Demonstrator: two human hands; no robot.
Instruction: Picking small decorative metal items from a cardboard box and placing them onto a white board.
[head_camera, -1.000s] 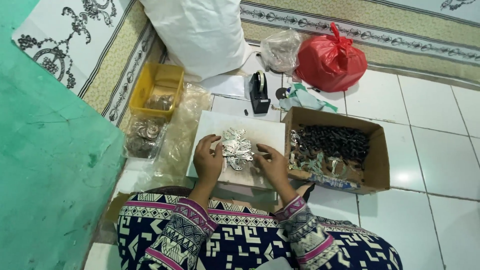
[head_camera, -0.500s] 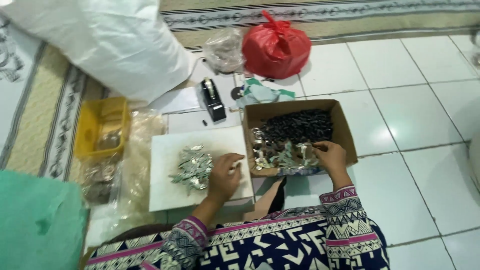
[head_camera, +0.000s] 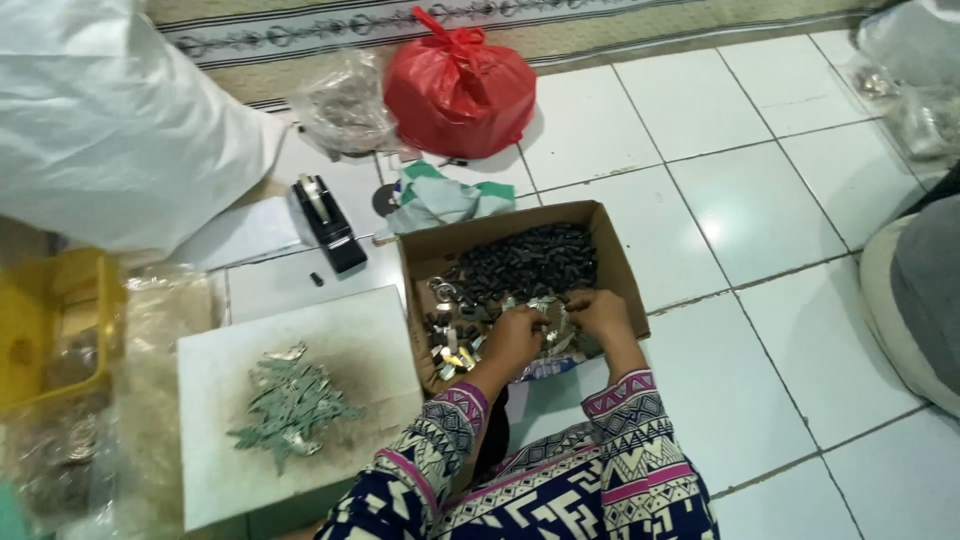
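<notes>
White tiled floor (head_camera: 760, 210), grey grout lines, bordered at the top by a patterned mat (head_camera: 300, 40). Directly on the tiles: open cardboard box (head_camera: 620, 270) of small dark and silvery pieces; white board (head_camera: 350, 340) to its left, strewn with thin metal strips (head_camera: 290, 405); black tape dispenser (head_camera: 328, 224); crumpled green-and-white paper (head_camera: 440, 197); knotted red plastic bag (head_camera: 458, 88); clear bag (head_camera: 345, 103) beside it; yellow tray (head_camera: 60, 300) at far left, on clear plastic sheeting (head_camera: 160, 330). Large white sack (head_camera: 110, 120) at upper left.

Brown cardboard box (head_camera: 615, 250) of dark, perhaps black, pieces (head_camera: 530, 265), red bag (head_camera: 460, 85), yellow tray (head_camera: 60, 320), geometric-patterned sleeves (head_camera: 640, 450)
</notes>
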